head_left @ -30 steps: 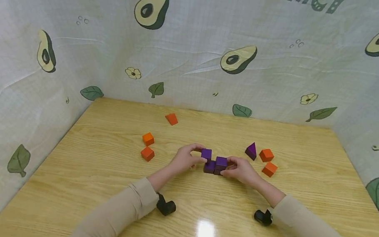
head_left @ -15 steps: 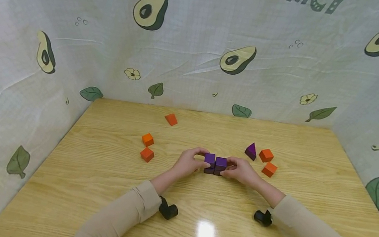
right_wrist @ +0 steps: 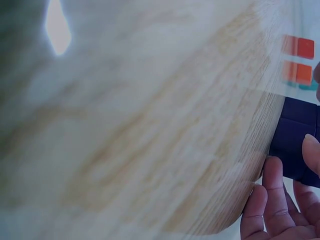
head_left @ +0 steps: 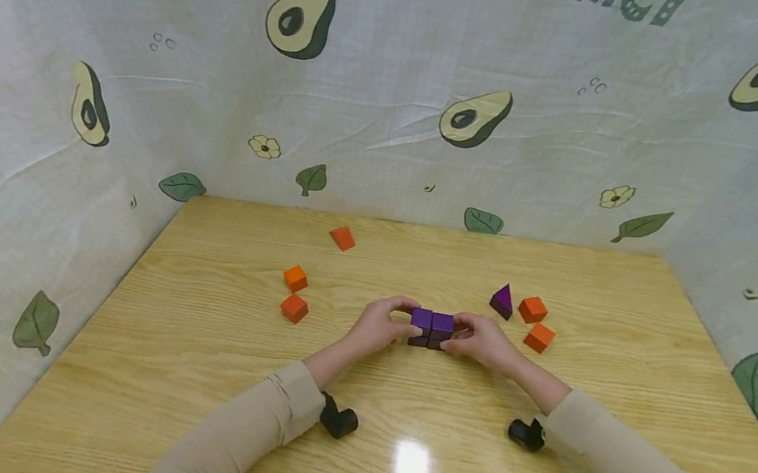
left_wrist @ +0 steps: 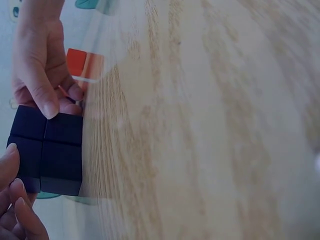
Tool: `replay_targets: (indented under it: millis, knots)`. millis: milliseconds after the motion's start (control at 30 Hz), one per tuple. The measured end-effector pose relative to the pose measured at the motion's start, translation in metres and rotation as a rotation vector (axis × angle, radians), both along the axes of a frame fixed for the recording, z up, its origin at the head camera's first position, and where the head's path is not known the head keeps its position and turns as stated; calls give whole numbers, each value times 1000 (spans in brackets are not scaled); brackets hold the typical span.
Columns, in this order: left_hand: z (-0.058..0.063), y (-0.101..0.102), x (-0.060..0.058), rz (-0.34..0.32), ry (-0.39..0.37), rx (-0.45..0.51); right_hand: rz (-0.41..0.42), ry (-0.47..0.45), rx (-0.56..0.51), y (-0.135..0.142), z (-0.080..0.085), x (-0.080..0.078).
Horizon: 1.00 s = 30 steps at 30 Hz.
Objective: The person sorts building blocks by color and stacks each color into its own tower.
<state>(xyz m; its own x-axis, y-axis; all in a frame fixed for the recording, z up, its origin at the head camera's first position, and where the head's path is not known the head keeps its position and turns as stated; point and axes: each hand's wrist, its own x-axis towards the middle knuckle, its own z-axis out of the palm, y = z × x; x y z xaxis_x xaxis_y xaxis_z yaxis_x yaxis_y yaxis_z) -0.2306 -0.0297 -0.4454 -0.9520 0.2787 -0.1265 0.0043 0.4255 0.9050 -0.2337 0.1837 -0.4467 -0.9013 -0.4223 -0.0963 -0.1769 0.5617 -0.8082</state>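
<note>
Four-square in outline, several purple cubes stand in two columns, each two high, on the wooden table (head_left: 350, 401). My left hand (head_left: 378, 326) pinches the upper left cube (head_left: 421, 317) between thumb and fingers. From the other side, my right hand (head_left: 482, 340) holds the right column, whose upper cube (head_left: 443, 324) shows plainly; its thumb lies across the front, near the seam between upper and lower cubes in the left wrist view. The columns stand side by side with a thin seam between them. The right hand's far fingers are partly hidden.
A purple triangular block (head_left: 503, 302) stands right of the stack, beside two orange-red blocks (head_left: 533, 309). On the left lie an orange cube (head_left: 296, 279), a red-orange cube (head_left: 294, 308) and, farther back, a red-orange wedge-like block (head_left: 344, 238). Patterned cloth (head_left: 379, 152) rises behind the table.
My left hand has moved right and lowered its purple cube from a tilted, raised position onto the lower left cube, level with the right column. The right hand has stayed in place.
</note>
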Motion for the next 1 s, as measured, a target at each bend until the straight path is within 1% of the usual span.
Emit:
replay_targets:
  millis: [200, 467, 633, 867, 1000]
  knots:
    - [-1, -1, -1, -5, -8, -24, -2, -4, -3, 0, 0, 0]
    - [-7, -4, -2, -39, -1, -114, 9, 2, 1, 0, 0, 0]
    - [-10, -6, -3, -58, -6, -120, 13, 9, 9, 0, -1, -1]
    - [-12, -7, -5, -91, 56, -196, 2, 5, 9, 0, -1, -1]
    - [-12, -7, -5, -97, 65, -215, 6, 6, 4, 0, 0, 0]
